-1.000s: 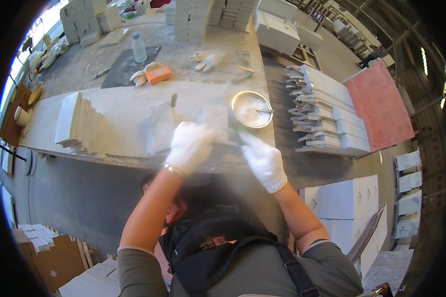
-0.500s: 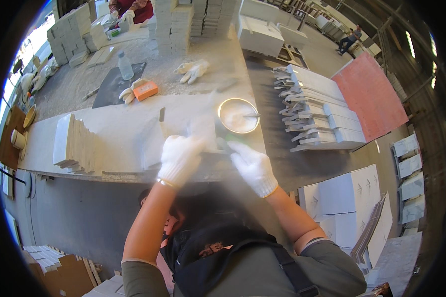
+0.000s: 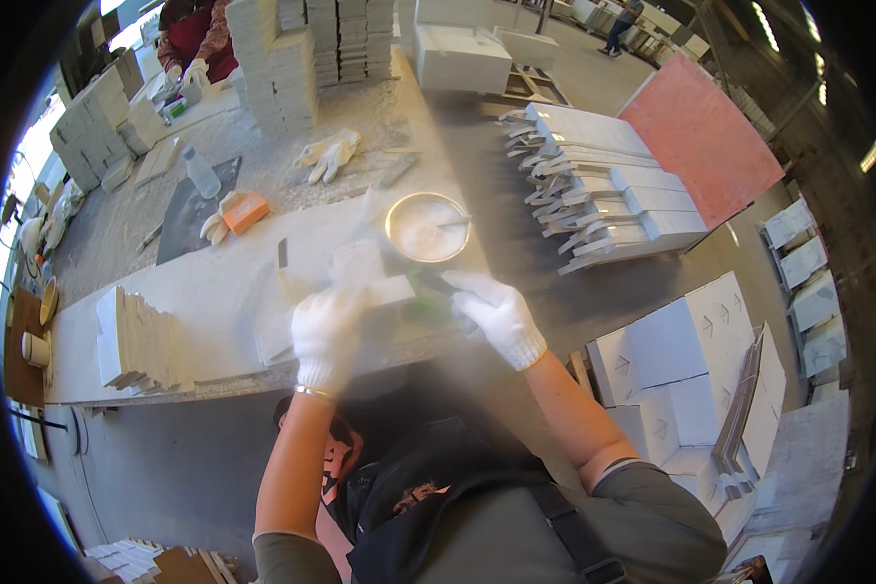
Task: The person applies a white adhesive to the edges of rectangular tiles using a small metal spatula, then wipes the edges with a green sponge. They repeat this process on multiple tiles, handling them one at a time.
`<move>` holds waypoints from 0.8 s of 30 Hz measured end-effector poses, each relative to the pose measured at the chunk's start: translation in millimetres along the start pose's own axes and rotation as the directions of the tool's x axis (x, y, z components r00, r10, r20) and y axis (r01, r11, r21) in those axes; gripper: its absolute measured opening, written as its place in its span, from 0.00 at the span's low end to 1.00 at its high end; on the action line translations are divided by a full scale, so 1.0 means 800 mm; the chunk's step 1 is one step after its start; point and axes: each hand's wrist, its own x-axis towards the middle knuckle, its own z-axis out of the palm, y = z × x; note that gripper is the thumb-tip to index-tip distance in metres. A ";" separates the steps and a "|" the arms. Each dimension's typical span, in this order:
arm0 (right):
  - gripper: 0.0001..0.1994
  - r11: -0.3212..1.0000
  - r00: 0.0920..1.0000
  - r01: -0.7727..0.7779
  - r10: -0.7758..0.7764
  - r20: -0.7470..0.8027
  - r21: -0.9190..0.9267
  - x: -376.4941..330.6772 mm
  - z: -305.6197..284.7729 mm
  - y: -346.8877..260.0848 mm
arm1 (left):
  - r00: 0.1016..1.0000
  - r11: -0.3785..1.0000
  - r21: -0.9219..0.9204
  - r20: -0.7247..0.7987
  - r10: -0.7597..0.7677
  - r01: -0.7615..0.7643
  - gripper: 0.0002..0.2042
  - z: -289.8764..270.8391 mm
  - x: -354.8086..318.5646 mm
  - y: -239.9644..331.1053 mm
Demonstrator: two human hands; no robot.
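White knitted gloves cover both my hands at the near edge of the workbench (image 3: 214, 273). My left hand (image 3: 327, 329) is closed on a small white tile piece (image 3: 390, 290), whose end sticks out to the right. My right hand (image 3: 498, 313) grips a dark, narrow tool (image 3: 432, 282) close to that end. Blur and haze keep the tool's kind unclear; something green (image 3: 428, 306) shows beside it. Just beyond stands a round metal bowl (image 3: 391, 237) of white powder or paste, with a spatula (image 3: 454, 223) in it. Another pale tile (image 3: 358, 261) lies beyond my left hand.
Left on the bench stands a row of white tiles (image 3: 127, 336). Farther back are an orange box (image 3: 246, 212), a loose glove (image 3: 329, 156), a clear bottle (image 3: 201, 173) and tall tile stacks (image 3: 280, 83). A co-worker (image 3: 200, 44) is behind them. Stacked panels (image 3: 603, 175) stand at right.
The view has shifted, so the bench contents sit farther left. Relative to the bowl, my right hand has moved right. The tile piece in my left hand now shows more plainly.
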 end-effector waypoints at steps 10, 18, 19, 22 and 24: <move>0.18 0.983 0.994 0.019 0.001 0.113 -0.184 0.035 0.016 0.042 | 0.965 0.996 -0.001 0.247 -0.084 0.087 0.42 0.011 -0.018 0.000; 0.17 0.874 0.956 0.281 -0.221 0.190 -0.396 0.036 0.034 0.058 | 0.947 0.989 -0.057 0.298 -0.116 0.139 0.43 0.015 -0.008 0.002; 0.17 0.880 0.952 0.293 -0.233 0.197 -0.374 0.027 0.037 0.060 | 0.943 0.988 -0.058 0.310 -0.121 0.146 0.43 0.014 -0.008 0.003; 0.16 0.891 0.952 0.296 -0.246 0.182 -0.345 0.016 0.036 0.057 | 0.955 0.989 -0.057 0.273 -0.116 0.136 0.42 0.013 -0.008 0.004; 0.16 0.931 0.973 0.222 -0.192 0.129 -0.290 0.019 0.034 0.050 | 0.955 0.988 -0.069 0.273 -0.115 0.138 0.42 0.012 -0.007 0.003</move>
